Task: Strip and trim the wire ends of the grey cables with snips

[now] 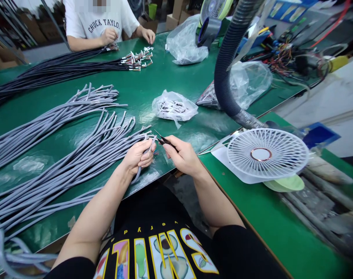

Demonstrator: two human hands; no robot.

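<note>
My left hand (pixel 140 155) is closed around a grey cable (pixel 138 175), whose end pokes up past the thumb. In my right hand (pixel 184 155) is a pair of dark tweezers (pixel 166 141), pinched between thumb and fingers. Their tips point left and lie close to the cable end; whether they touch it I cannot tell. To the left spreads a thick bundle of grey cables (pixel 86 155), its ends just beyond my left hand. A second grey bundle (pixel 57 115) lies behind it. An open plastic bag of small black-and-white pieces (pixel 174 109) sits beyond my hands.
Across the green table (pixel 153 81), a person in a white shirt (pixel 97 23) handles black cables with white connectors (pixel 100 66). A black flexible hose (pixel 227 66) hangs at the right, near a white fan (pixel 267 153). Clear plastic bags (pixel 188 42) and tangled wires (pixel 283 56) lie farther back.
</note>
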